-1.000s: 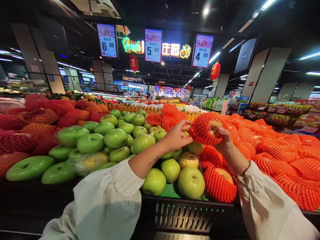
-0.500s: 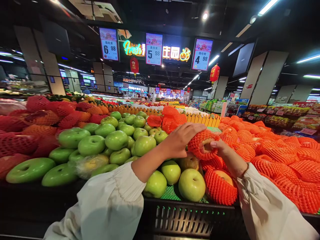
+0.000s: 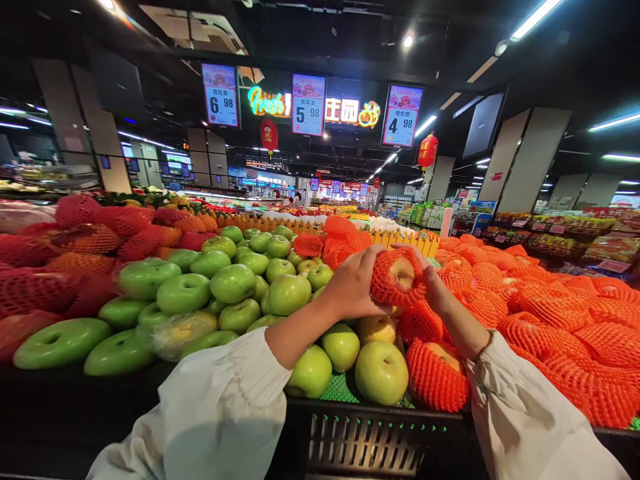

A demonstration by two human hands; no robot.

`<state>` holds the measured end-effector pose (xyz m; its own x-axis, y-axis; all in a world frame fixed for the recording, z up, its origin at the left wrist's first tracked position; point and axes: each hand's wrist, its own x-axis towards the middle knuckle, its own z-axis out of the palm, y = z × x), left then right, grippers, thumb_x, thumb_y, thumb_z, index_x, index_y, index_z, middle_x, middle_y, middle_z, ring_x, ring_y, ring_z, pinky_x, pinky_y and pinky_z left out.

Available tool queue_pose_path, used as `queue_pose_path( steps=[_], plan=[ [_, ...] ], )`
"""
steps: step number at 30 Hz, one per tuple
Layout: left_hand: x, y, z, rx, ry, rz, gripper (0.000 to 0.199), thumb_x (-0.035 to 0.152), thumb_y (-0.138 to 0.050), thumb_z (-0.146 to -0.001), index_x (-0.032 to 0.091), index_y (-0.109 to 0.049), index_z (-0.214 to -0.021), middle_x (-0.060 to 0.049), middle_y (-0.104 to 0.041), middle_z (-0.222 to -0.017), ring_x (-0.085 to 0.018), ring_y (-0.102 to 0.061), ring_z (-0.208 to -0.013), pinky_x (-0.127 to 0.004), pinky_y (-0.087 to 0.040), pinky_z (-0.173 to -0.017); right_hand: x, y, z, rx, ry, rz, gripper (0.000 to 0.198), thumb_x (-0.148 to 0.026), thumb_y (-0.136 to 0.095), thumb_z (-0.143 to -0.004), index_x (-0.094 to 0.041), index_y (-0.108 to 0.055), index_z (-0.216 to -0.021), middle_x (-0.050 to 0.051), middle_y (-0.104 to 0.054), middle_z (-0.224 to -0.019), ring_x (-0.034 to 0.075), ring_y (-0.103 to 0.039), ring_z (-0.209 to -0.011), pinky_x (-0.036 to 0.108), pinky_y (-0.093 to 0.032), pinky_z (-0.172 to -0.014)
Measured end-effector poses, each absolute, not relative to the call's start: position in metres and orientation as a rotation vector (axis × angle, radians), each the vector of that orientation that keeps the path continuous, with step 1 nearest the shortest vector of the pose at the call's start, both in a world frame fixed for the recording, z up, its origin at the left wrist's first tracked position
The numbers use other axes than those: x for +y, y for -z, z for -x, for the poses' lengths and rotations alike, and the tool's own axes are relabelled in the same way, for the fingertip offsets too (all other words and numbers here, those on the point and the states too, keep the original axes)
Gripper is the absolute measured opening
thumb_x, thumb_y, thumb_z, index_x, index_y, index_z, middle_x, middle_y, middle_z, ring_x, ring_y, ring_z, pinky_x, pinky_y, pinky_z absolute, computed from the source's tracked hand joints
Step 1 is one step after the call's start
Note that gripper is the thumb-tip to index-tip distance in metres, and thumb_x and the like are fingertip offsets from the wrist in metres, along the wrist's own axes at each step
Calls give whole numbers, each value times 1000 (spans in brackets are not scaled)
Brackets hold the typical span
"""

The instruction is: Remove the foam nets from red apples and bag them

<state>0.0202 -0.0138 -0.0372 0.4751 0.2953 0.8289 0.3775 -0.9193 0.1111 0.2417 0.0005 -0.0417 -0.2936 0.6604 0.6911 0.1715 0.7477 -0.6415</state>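
Note:
Between my two hands, above the front of the fruit display, is a round fruit in a red foam net (image 3: 389,288). Pale yellowish skin shows through the net's round opening, which faces me; I cannot tell the kind of fruit. My left hand (image 3: 355,283) is wrapped round its left side, with the fingers over the top and behind. My right hand (image 3: 436,287) closes on the right side, its fingers mostly hidden. Just below sit green apples (image 3: 382,372) and another netted fruit (image 3: 438,375).
Many green apples (image 3: 233,283) are heaped to the left, one in clear film (image 3: 184,331). Fruit in pink nets (image 3: 35,287) lies farther left, and orange-netted fruit (image 3: 565,333) fills the right. A black slotted crate wall (image 3: 370,437) runs along the front. Price signs (image 3: 309,105) hang above.
The netted fruit has shifted slightly left and turned, so its opening shows more of the pale skin. My right hand has moved left with it, and its thumb has left the opening.

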Motion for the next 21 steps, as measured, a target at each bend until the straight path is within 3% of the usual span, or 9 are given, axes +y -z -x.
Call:
queue_pose_path(
  steps=[4, 8, 13, 16, 18, 21],
  plan=[
    [-12, 35, -20, -749, 1486, 2476, 87, 30, -86, -63, 16, -37, -134, -17, -57, -131, -35, -57, -123, -47, -46, -106, -5, 32, -240, -1914, -433, 528, 94, -83, -69, -67, -29, -47, -140, 8, -47, -149, 26, -49, -139, 39, -46, -116],
    [-6, 35, -19, -732, 1376, 2420, 81, 32, -84, -69, 16, -43, -137, -18, -57, -132, -35, -57, -120, -49, -46, -106, -13, 30, -227, -1989, -307, 685, 114, -64, -92, -47, -23, -41, -141, 14, -47, -148, 31, -46, -141, 48, -34, -125],
    [-3, 35, -17, -541, 1270, 2416, 78, 26, -75, -82, 12, -39, -149, -17, -54, -141, -31, -53, -127, -45, -44, -112, -12, 29, -222, -1825, -268, 781, 94, -52, -93, -47, -20, -48, -124, 11, -61, -123, 27, -60, -117, 47, -48, -112],
    [-4, 30, -11, -537, 1282, 2383, 76, 34, -71, -89, 9, -37, -153, -18, -50, -147, -30, -49, -134, -45, -42, -115, -6, 20, -237, -1554, -342, 821, 90, -50, -92, -46, -20, -49, -119, 9, -62, -118, 23, -63, -109, 42, -53, -105],
    [-4, 27, -6, -621, 1262, 2324, 71, 41, -66, -93, 7, -43, -150, -21, -48, -148, -33, -48, -135, -49, -43, -114, 0, 14, -254, -1288, -370, 841, 90, -52, -92, -46, -20, -48, -118, 9, -63, -117, 21, -64, -104, 41, -54, -103],
    [-2, 24, 2, -718, 1169, 2245, 53, 38, -61, -95, 7, -57, -137, -22, -48, -148, -37, -49, -133, -53, -45, -111, 14, 10, -285, -945, -364, 813, 88, -54, -91, -47, -18, -47, -115, 8, -63, -116, 17, -65, -99, 40, -55, -101]
  ],
)
